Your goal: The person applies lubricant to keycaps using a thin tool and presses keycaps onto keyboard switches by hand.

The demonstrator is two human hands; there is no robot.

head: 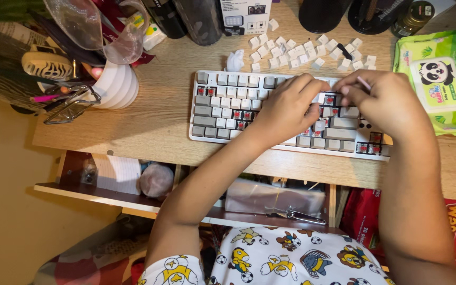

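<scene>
Both hands [333,103] on keyboard [222,108] (keycaps [302,53] beyond).

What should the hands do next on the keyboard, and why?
Probably lift the next cap from the white and grey mechanical keyboard. Red switches already show bare in several spots, loose white keycaps lie piled behind it, and the left hand and right hand rest together on the upper rows, the right pinching something thin and pink.

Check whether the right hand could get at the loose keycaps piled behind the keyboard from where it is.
Probably yes: the right hand rests on the keyboard, and the loose keycaps lie just beyond on open desk, nothing between.
</scene>
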